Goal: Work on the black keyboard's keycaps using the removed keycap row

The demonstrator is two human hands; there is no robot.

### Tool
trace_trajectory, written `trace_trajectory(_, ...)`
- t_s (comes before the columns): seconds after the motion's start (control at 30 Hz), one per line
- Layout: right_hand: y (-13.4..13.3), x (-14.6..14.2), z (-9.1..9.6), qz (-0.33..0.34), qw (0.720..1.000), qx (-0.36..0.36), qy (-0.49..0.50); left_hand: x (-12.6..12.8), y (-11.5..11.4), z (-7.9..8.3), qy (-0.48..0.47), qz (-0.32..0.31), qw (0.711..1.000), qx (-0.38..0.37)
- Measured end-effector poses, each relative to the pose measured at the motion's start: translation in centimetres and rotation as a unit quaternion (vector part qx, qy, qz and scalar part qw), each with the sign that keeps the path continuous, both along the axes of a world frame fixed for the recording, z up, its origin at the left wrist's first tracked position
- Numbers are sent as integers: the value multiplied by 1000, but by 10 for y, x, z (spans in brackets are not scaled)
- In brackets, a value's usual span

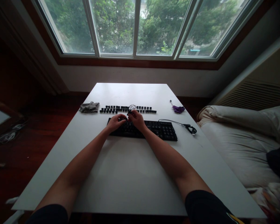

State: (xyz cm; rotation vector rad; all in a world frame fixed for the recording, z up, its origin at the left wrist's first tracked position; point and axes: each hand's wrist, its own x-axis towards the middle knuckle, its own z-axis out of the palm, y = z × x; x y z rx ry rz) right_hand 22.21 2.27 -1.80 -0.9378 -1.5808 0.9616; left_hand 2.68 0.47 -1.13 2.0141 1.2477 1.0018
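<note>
Covering the upper left part of the black computer keyboard, the left hand and right hand are held close together; a small dark piece is pinched between the right fingertips, its shape mostly hidden; the left fingers are curled just beside it, but whether anything is gripped by them cannot be told; the keys beneath both hands are concealed, and the legends are too dark to be read. Beyond the hands, loose black keycaps are laid in rows; part of these is blocked by the right fingers and crossed by a thin wire loop, whose lower end is hidden. A grey cloth is crumpled to the left; a purple cloth and the USB cable, bundled, are seen to the right; all are borne by the white table; the dark sleeves are cut off below; the sofa is cropped at right.
</note>
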Motion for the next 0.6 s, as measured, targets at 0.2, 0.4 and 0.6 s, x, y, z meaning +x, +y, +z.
trace_trajectory(0.2, 5, -3, -4, -16, 997, -73, 26, 2, -2, 0, -2, -5, 1000, 9)
trace_trajectory(0.4, 11, -3, -9, 5, 990, -125, 67, 4, -5, -2, -34, -10, 999, 11)
trace_trajectory(0.6, 14, -2, -12, 4, 989, -133, 57, 6, -10, 4, 46, -19, 996, 73)
